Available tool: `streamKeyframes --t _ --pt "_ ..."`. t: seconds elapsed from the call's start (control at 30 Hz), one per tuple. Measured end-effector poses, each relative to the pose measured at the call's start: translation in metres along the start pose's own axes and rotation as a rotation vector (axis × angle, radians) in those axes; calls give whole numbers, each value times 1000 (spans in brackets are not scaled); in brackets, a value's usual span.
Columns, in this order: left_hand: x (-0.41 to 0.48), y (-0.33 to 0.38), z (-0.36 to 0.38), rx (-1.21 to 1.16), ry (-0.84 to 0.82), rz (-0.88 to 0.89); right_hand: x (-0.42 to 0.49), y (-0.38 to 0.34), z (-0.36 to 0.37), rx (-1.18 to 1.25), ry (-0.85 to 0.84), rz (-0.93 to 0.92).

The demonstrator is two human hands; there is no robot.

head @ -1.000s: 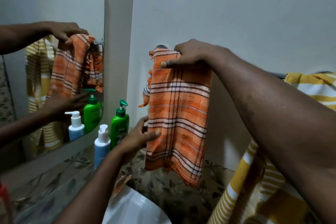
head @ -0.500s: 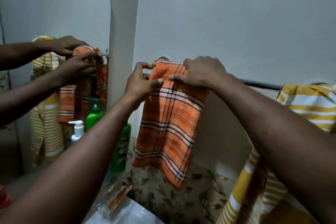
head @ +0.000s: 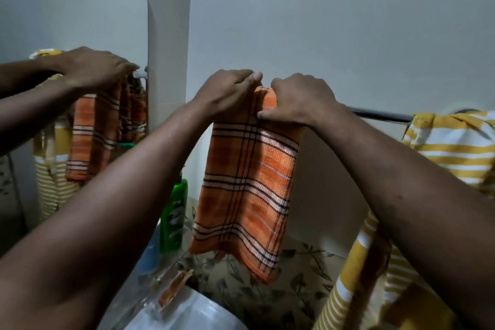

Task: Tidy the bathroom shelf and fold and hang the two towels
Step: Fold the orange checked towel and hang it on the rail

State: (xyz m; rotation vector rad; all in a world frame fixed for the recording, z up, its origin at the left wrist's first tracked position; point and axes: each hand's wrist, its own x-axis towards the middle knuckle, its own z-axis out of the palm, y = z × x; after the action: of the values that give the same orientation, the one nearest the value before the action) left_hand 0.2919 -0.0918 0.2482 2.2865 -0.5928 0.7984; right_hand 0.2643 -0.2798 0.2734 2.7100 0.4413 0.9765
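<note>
An orange checked towel [head: 246, 185] hangs folded over the left end of a metal towel rail [head: 380, 115] on the white wall. My left hand [head: 227, 91] grips the towel's top fold from the left, with fingers curled over the rail. Beside it, my right hand [head: 297, 99] holds the top of the towel from the right, thumb pressed on the cloth. A yellow and white striped towel [head: 452, 147] is draped loosely over the rail's right end and hangs down behind my right forearm.
A green bottle [head: 174, 220] stands on the shelf below the towel, partly hidden by my left arm, with a blue bottle [head: 147, 254] beside it. A mirror [head: 72, 35] on the left reflects the hands and towels. A white basin [head: 187, 313] lies below.
My left hand rose from the towel's lower edge to its top fold on the rail. Both hands now meet at the top, and the towel hangs straighter.
</note>
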Motion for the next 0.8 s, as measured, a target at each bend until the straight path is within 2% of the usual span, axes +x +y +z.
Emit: streamKeyframes --t 0.1,0.23,0.27,0.37,0.43,0.47,0.53,0.6,0.67,0.73,0.8 --pt "5 5 5 167 -75 40 -14 2 5 -19 95 47" --pt "12 10 8 245 -87 21 -29 -5 13 43 208 48" --pt "15 11 7 270 -93 10 -36 -7 14 51 294 50" --pt "25 20 2 234 -52 78 -66 -16 20 151 694 20" --pt "28 28 6 164 -58 150 -84 -30 31 340 756 -75" --pt "29 31 9 194 -91 174 -92 -40 40 433 698 -154" --pt "27 30 20 362 -127 190 -99 -59 59 566 471 -345" --pt "23 23 30 457 -44 198 -95 -70 70 762 208 -468" --pt "20 18 36 482 64 229 -88 -74 74 1093 -68 -378" --pt "18 17 41 501 129 280 -84 -71 93 1480 -332 -166" --pt "18 17 44 505 153 297 -89 -65 126 1608 -464 28"
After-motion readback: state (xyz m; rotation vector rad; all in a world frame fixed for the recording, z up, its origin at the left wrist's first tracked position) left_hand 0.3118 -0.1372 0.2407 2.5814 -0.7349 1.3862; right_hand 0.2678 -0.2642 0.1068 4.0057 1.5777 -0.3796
